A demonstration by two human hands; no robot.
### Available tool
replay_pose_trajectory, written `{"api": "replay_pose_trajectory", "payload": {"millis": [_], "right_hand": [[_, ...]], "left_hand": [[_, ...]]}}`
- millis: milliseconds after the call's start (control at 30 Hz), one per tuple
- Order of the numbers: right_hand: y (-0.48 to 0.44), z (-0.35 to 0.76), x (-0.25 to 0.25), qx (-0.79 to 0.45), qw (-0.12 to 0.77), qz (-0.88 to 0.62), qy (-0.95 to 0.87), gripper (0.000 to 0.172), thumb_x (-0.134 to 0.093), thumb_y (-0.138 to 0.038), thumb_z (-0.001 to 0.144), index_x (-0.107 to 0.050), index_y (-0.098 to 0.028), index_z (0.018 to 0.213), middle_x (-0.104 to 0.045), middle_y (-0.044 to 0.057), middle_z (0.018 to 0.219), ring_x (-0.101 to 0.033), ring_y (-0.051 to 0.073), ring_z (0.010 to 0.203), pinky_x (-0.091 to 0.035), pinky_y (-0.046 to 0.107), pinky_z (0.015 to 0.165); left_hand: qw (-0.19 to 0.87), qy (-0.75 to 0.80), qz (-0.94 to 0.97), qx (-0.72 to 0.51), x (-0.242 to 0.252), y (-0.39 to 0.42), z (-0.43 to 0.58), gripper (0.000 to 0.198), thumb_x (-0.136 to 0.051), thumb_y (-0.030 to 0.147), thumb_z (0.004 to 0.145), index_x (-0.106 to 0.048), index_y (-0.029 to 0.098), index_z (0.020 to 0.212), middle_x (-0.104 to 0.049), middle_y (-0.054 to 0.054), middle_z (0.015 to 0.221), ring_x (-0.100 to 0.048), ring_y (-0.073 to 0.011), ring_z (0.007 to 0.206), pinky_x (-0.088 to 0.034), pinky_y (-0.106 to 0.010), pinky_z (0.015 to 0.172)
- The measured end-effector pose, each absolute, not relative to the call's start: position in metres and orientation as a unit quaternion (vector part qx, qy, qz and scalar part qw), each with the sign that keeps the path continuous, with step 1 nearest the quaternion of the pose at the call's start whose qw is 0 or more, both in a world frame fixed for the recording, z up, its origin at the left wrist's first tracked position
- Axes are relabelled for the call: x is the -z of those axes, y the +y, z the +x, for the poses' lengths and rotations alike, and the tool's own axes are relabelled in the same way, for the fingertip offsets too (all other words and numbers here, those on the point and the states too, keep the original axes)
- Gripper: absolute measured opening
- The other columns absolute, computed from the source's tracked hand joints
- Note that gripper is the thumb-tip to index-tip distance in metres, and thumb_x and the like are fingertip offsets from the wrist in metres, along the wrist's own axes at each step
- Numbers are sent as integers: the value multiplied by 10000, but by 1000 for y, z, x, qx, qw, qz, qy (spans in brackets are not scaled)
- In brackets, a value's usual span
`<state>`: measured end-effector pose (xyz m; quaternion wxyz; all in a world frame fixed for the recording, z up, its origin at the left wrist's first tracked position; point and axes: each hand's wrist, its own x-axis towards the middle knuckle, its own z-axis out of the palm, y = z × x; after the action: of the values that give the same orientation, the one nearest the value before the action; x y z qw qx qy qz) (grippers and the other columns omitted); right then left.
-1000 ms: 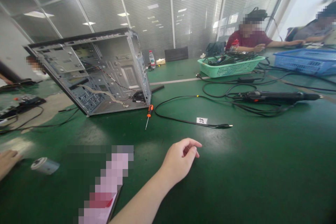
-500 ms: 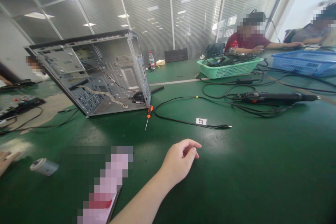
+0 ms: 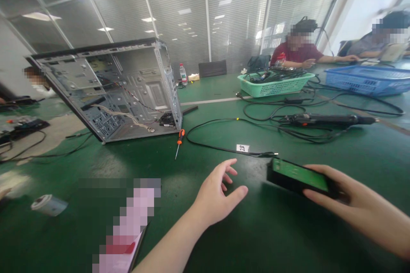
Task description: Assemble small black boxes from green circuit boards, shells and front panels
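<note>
Left hand [image 3: 219, 194] spread lower-centre, then a gap of tabletop [image 3: 269, 217], right hand [image 3: 349, 200] gripping a black-edged green block [image 3: 297, 174] lower right.

Bare forearms [image 3: 169, 242] taper toward slim wrists [image 3: 198, 217], with left grip [image 3: 215, 194] and right grip [image 3: 355, 198] uncovered.

A handwritten 28, turned sideways, is legible on the white label [image 3: 242, 148] at the black cable [image 3: 264, 155].

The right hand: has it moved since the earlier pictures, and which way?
Yes: unseen earlier, the right hand has come into view, right of the white label.
</note>
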<state>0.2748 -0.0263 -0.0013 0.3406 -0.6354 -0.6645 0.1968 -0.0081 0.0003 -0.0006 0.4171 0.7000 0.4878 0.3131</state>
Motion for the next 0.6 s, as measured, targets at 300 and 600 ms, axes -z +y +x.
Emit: {"api": "replay_pose_trajectory", "payload": {"millis": [300, 600], "right_hand": [[-16, 178, -3, -325, 311, -553, -701, 454, -474, -426, 779, -453, -239, 1192, -546, 63, 1164, -568, 239, 1018, -513, 400, 858], [-15, 192, 18, -202, 353, -507, -760, 344, -427, -330, 876, -366, -243, 1203, -496, 84, 1223, -536, 224, 1109, -475, 416, 948]], "left_hand": [[393, 477, 716, -325, -3, 1, -9, 448, -671, 283, 747, -494, 271, 1159, -608, -19, 1057, -576, -195, 898, -447, -307, 774], [300, 471, 752, -351, -3, 1, -8, 420, -725, 160, 674, -514, 256, 1024, -583, -16, 1111, -559, -215, 1005, -433, -344, 875]]}}
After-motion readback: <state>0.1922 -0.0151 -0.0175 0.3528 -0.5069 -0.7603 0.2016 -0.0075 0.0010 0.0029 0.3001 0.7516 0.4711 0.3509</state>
